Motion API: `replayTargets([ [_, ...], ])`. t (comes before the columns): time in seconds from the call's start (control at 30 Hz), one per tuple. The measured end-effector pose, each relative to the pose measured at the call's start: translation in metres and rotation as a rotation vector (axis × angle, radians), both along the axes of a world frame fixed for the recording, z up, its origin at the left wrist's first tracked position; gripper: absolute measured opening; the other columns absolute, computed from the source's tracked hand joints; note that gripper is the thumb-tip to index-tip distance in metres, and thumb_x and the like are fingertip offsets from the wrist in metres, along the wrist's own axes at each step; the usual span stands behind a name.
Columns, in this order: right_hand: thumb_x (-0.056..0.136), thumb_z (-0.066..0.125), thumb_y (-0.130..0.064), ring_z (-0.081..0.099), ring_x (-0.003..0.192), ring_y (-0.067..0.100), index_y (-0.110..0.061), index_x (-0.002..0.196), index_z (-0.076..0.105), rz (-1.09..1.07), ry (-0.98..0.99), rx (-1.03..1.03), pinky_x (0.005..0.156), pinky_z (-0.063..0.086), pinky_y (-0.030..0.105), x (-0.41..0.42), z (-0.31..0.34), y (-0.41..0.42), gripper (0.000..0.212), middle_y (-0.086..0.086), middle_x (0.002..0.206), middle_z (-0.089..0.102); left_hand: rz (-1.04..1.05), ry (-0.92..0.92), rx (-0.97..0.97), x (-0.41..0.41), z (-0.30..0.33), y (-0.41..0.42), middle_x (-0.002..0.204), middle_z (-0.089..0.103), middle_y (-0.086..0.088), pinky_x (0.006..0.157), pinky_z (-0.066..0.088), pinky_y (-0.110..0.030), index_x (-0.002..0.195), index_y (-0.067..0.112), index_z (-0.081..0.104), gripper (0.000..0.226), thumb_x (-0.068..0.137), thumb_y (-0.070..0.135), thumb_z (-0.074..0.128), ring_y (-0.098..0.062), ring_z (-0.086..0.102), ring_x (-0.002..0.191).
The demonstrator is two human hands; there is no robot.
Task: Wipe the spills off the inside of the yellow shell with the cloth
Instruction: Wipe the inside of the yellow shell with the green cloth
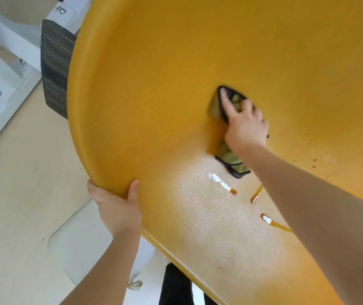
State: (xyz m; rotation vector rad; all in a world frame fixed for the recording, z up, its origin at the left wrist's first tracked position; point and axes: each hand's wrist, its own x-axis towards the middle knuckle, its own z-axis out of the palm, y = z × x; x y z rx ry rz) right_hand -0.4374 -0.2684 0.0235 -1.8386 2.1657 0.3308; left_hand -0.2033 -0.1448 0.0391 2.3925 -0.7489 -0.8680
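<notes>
**A:** ok so what's nearest? Edges first.

**B:** Nearest is the rolled rim of the yellow shell (154,51), sweeping from 6 o'clock up the left side to 11. The left hand (115,208) grips that rim at about 8 o'clock, thumb hooked over onto the inside, fingers curled underneath. Loads of bare yellow from centre out to 12 and 2, so plenty of room there.

**A:** And the surface?

**B:** Pebbly texture, with a shiny wet-looking patch at around 6. Three amber drips (255,194) sit just past it, running in short streaks, one with a white glare trail. Small brown specks (314,160) at 3 o'clock.

**A:** Cloth hand?

**B:** The right hand (245,126) is just right of centre, pressing the cloth (231,158) flat to the shell. Index finger stretched out along it, the others bent on top. The cloth is olive with a dark edge and pokes out both ahead of and behind the hand.

**A:** Room around it?

**B:** Pale floor (22,216) from 7 to 9, a dark ribbed block (54,69) touching the rim at 10, and a white bolted frame (6,49) beyond at 10–11.
</notes>
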Motion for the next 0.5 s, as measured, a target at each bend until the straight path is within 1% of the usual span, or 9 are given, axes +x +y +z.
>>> replayTargets([
  [0.1, 0.088, 0.037, -0.003, 0.036, 0.118, 0.039, -0.049, 0.144, -0.01, -0.112, 0.03, 0.017, 0.088, 0.037, 0.047, -0.006, 0.002, -0.005, 0.086, 0.018, 0.147, 0.022, -0.006, -0.006, -0.02, 0.0, 0.0, 0.001, 0.138, 0.041, -0.013, 0.089, 0.04, -0.04, 0.142, 0.008, 0.013, 0.086, 0.081, 0.026, 0.07, -0.035, 0.048, 0.115],
  [0.2, 0.086, 0.04, -0.004, 0.034, 0.125, 0.039, -0.047, 0.144, -0.012, -0.178, -0.098, 0.07, 0.095, 0.035, 0.05, 0.024, 0.003, 0.001, 0.089, 0.016, 0.149, 0.02, -0.02, -0.024, -0.021, 0.0, -0.001, 0.002, 0.138, 0.041, -0.014, 0.089, 0.041, -0.042, 0.142, 0.007, 0.012, 0.086, 0.08, 0.027, 0.07, -0.037, 0.048, 0.115],
  [0.27, 0.087, 0.041, -0.006, 0.035, 0.124, 0.038, -0.047, 0.144, -0.012, -0.072, -0.15, 0.095, 0.095, 0.035, 0.05, 0.05, 0.003, 0.012, 0.088, 0.015, 0.147, 0.023, -0.02, -0.033, -0.016, 0.0, -0.002, 0.002, 0.138, 0.041, -0.014, 0.09, 0.04, -0.044, 0.142, 0.007, 0.012, 0.087, 0.08, 0.028, 0.07, -0.037, 0.047, 0.115],
  [0.4, 0.09, 0.041, -0.009, 0.038, 0.115, 0.034, -0.048, 0.144, -0.012, 0.272, -0.176, 0.13, 0.09, 0.035, 0.045, 0.093, 0.003, 0.053, 0.085, 0.014, 0.142, 0.027, -0.022, -0.043, -0.012, -0.002, -0.001, 0.002, 0.141, 0.037, -0.016, 0.093, 0.039, -0.046, 0.143, 0.006, 0.01, 0.088, 0.081, 0.027, 0.069, -0.039, 0.045, 0.118],
  [0.5, 0.092, 0.042, -0.009, 0.039, 0.111, 0.033, -0.047, 0.145, -0.01, 0.53, -0.134, 0.12, 0.088, 0.035, 0.046, 0.096, 0.001, 0.067, 0.083, 0.013, 0.142, 0.03, -0.034, -0.063, -0.021, -0.005, 0.0, 0.003, 0.144, 0.029, -0.016, 0.094, 0.039, -0.049, 0.144, 0.006, 0.007, 0.09, 0.082, 0.026, 0.068, -0.041, 0.044, 0.119],
])
